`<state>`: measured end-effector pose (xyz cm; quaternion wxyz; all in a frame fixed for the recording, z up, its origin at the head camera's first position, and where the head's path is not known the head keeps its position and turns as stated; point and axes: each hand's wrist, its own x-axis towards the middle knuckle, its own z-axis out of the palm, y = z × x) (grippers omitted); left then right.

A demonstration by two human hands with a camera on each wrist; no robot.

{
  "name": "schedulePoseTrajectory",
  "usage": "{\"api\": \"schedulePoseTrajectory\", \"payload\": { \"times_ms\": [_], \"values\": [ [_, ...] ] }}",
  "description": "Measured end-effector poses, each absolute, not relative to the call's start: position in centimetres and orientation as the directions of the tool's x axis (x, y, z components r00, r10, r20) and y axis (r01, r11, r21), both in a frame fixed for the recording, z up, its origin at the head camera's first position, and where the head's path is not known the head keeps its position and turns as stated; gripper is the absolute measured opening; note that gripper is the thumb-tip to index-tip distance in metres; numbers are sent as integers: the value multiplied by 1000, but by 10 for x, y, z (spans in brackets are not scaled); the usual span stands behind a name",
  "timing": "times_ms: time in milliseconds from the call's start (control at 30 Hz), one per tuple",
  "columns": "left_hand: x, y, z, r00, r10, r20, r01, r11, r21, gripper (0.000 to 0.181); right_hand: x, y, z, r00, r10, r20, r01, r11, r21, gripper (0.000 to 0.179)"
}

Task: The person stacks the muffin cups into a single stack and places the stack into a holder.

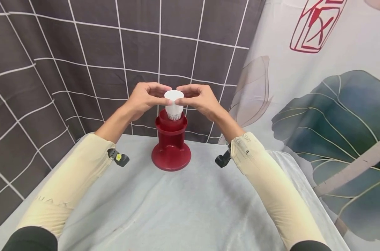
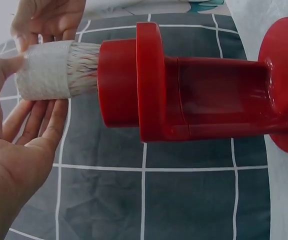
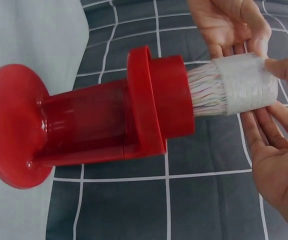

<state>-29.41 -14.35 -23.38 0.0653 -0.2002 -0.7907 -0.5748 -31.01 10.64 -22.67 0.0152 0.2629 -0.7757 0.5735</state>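
Both hands hold a white-wrapped bundle of thin strands (image 1: 174, 104) upright over a red stand (image 1: 171, 157). My left hand (image 1: 144, 97) grips its left side, thumb in front and fingers behind; my right hand (image 1: 200, 98) does the same on the right. Pale strands with coloured flecks stick out below the white wrap (image 2: 45, 70), and their lower end meets the round top of the stand (image 3: 173, 95). How far they reach inside is hidden. The stand has a wide collar, a cut-out column and a round base.
The stand rests near the back edge of a table with a pale grey cloth (image 1: 174, 205). Close behind hangs a dark curtain with white grid lines (image 1: 139, 42). A white curtain with leaf prints (image 1: 281, 62) hangs to the right.
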Motion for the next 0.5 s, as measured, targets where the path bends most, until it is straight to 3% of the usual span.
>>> {"api": "schedulePoseTrajectory", "payload": {
  "times_ms": [267,500],
  "values": [
    [-296,-143,-241,-927,268,261,347,356,868,50,-318,105,-241,-847,-426,318,-448,248,-859,42],
    [-298,-145,-251,-912,311,268,389,445,807,48,-322,105,-250,-835,-482,267,-440,292,-849,42]
  ]
}}
